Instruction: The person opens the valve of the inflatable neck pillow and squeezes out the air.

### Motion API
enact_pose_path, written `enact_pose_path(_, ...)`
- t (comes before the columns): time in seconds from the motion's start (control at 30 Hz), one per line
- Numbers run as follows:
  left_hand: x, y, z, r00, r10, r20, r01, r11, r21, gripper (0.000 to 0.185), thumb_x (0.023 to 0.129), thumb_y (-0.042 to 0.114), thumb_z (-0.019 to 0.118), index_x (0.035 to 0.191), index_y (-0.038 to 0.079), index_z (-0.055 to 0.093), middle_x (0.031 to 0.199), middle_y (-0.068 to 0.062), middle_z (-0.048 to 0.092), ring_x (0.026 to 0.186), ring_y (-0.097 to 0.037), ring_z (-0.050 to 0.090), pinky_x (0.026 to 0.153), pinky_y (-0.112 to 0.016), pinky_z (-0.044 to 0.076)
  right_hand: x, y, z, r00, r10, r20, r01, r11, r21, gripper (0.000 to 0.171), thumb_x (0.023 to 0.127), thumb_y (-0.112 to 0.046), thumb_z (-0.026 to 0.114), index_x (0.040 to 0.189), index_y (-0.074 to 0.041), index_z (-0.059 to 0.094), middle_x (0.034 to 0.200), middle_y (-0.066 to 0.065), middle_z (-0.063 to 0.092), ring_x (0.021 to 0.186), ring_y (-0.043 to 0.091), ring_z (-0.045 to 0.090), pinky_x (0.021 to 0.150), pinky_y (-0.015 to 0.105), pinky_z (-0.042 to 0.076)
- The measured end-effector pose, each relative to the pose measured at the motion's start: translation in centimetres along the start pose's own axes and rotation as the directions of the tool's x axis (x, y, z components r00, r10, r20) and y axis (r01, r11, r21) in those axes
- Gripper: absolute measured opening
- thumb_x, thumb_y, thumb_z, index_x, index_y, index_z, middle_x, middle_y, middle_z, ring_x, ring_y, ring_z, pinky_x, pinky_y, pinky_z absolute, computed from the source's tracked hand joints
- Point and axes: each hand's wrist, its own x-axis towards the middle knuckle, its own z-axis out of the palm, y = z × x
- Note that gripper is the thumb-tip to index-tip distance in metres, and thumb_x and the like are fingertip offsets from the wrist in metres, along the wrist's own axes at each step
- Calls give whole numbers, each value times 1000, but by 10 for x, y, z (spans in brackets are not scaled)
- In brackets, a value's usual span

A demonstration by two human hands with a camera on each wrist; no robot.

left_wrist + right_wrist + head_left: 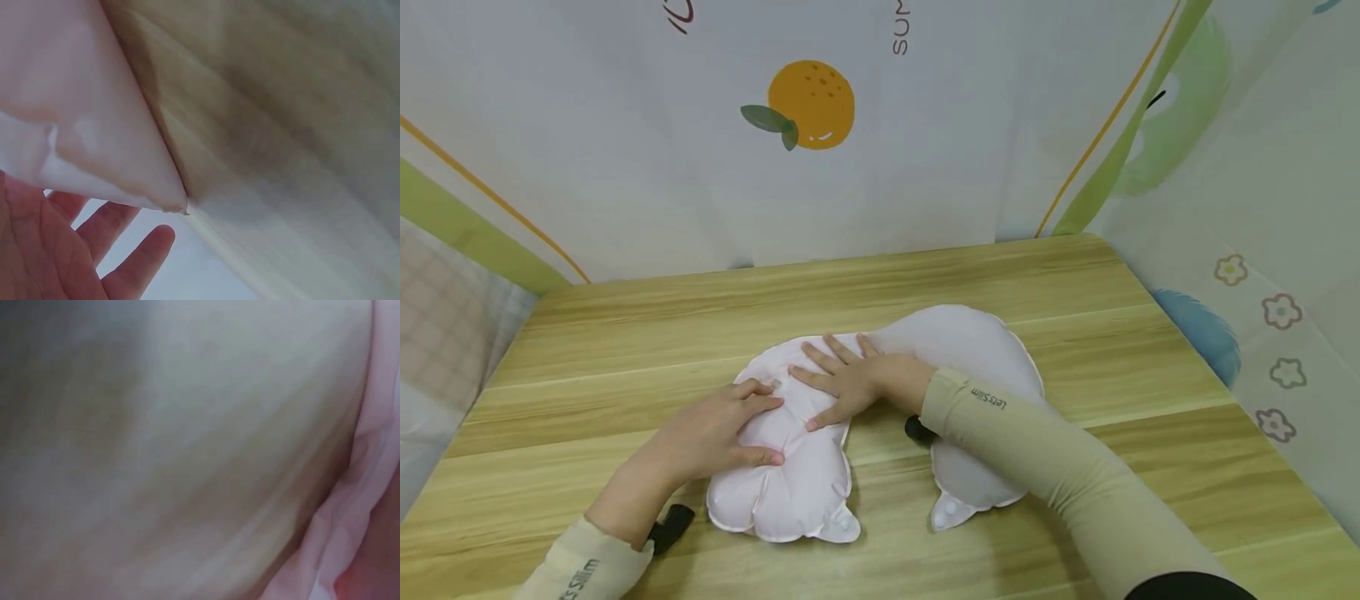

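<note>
A pale pink, U-shaped inflatable neck pillow (970, 333) lies on the wooden table, its two ends toward me. Each end carries a small tab with a round snap. My left hand (718, 433) rests on the left arm of the pillow, thumb and fingers spread apart, fingertips beside a small clear valve (777, 384). In the left wrist view the fingers (140, 262) look fairly straight near the pillow's edge (125, 144). With fingers fanned out, my right hand (850, 383) presses flat on the upper left of the pillow. The right wrist view is blurred, with a pink edge (337, 531).
The wooden table (662, 317) reaches to a printed cloth backdrop (925, 167) at the back and sides. Black wrist-camera pieces (672, 528) show under both wrists. My right forearm sleeve (1037, 450) crosses over the pillow's right arm.
</note>
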Motion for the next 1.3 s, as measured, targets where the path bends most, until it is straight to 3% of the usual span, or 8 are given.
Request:
enact_pose_path(0.57, 1, 1, 2, 1000, -15, -9, 15, 1000, 12, 77, 78, 59, 74, 131, 5, 63, 137, -16, 58, 124, -39, 57, 97, -58, 51, -1, 1, 0, 1000, 0, -7, 0, 1000, 9, 89, 91, -77, 37, 155, -43, -15, 161, -9, -33, 148, 23, -33, 119, 62, -16)
enact_pose_path(0.83, 1, -1, 2, 1000, 7, -5, -7, 1000, -3, 77, 79, 59, 74, 131, 3, 63, 136, -17, 58, 124, -39, 57, 98, -58, 50, 0, 1, 0, 1000, -3, -7, 3, 1000, 10, 90, 91, -77, 37, 155, -43, -14, 161, -8, -33, 148, 24, -33, 119, 63, -16)
enact_pose_path(1.1, 6, -6, -11, 995, 105, 3, -104, 993, -62, 63, 86, 46, 73, 127, -2, 63, 127, -17, 65, 118, -36, 62, 99, -54, 50, -10, 8, -6, 996, -44, -76, 53, 991, 119, 81, 92, -71, 45, 158, -44, 6, 167, -7, -13, 154, 25, -18, 122, 62, -8)
enact_pose_path(1.3, 6, -6, -23, 997, 46, -57, -49, 996, -68, 45, 91, 32, 72, 125, 4, 66, 124, -10, 70, 115, -33, 65, 97, -52, 52, -45, 24, -22, 979, -79, -185, 107, 984, 146, 71, 97, -60, 49, 159, -35, 22, 169, 1, 2, 156, 34, -7, 121, 66, 2)
